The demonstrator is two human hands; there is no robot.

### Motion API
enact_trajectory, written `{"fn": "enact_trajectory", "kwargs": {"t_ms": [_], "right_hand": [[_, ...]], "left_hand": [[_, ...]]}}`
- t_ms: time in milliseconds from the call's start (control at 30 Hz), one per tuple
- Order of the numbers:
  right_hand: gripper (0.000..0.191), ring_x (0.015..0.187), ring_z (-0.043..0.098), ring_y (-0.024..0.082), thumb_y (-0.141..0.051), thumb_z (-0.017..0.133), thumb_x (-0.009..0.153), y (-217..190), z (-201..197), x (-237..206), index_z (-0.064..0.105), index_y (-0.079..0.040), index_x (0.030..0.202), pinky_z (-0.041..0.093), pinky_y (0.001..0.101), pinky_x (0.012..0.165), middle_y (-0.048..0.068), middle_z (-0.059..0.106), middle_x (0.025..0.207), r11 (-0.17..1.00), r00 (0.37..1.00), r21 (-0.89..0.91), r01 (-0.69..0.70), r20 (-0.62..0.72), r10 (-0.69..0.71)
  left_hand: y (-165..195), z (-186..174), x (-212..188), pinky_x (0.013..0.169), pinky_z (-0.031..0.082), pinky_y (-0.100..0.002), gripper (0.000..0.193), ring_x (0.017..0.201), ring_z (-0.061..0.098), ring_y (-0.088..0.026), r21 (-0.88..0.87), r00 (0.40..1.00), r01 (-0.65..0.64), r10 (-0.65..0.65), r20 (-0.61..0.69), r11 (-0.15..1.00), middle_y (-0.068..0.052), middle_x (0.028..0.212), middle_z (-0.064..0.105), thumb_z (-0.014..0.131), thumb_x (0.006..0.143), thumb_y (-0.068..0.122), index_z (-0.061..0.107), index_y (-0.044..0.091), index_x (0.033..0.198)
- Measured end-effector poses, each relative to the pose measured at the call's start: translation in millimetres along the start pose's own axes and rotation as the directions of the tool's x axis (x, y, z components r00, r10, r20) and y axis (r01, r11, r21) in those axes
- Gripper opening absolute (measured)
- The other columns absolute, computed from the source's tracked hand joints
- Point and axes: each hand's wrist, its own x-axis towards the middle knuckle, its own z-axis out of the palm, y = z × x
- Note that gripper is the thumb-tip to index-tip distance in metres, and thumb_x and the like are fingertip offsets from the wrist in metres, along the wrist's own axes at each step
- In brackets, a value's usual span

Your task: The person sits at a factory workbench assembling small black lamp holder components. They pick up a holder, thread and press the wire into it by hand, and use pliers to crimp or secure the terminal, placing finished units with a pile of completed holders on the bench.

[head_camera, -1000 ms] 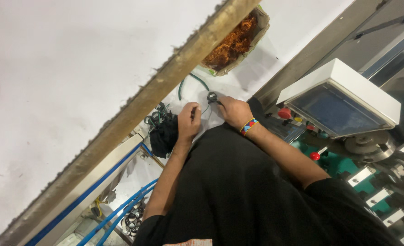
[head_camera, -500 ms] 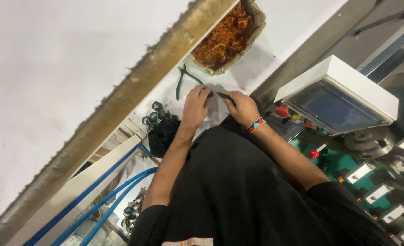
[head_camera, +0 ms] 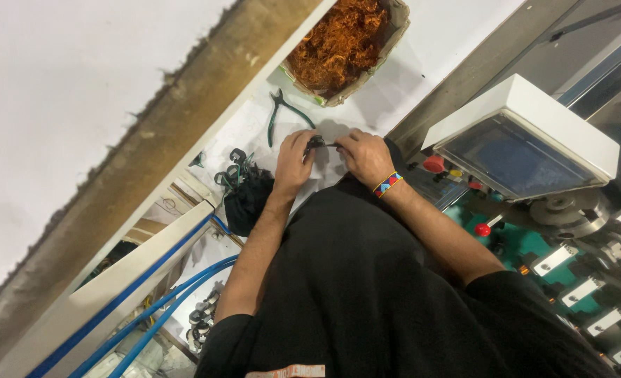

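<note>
the person stands close against the white counter (head_camera: 401, 84), both hands meeting just above its surface. the left hand (head_camera: 293, 162) and right hand (head_camera: 363, 155) each close their grip on a small dark part (head_camera: 317, 143), pinched between them so fingertips from both sides can work it. green-handled pliers (head_camera: 282, 112) lie just beyond the hands, within reach. a tray of orange wire scrap (head_camera: 344, 43) sits further back. a pile of dark ring parts (head_camera: 239, 183) rests beside the left forearm.
</note>
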Motion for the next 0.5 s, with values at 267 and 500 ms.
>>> {"fn": "enact_trajectory", "kwargs": {"t_ms": [267,500], "right_hand": [[0.016,0.082,0.065,0.036,-0.017,0.072,0.090,4.7,8.4,1.5,0.072,-0.010,0.105,0.050,0.0484,0.070,0.012,0.064,0.090,0.999,0.999,0.002,0.036,0.003,-0.036],[0.013,0.080,0.065,0.036,-0.020,0.071,0.091,5.8,20.3,2.6,0.071,-0.012,0.102,0.051,0.0485,0.068,0.011,0.064,0.088,0.999,0.999,-0.039,0.009,0.049,-0.007]], "left_hand": [[1.4,-0.7,-2.9,0.102,0.047,-0.046,0.036,0.118,0.059,-0.038,-0.017,1.000,-0.019,0.019,0.001,1.000,-0.015,0.125,0.064,0.066,0.083,-0.007,0.065,0.004,0.118],[7.1,-3.0,-0.5,0.102,0.048,-0.046,0.036,0.116,0.060,-0.037,-0.013,1.000,-0.003,0.003,-0.013,1.000,-0.014,0.123,0.065,0.066,0.083,-0.007,0.066,0.005,0.117]]}}
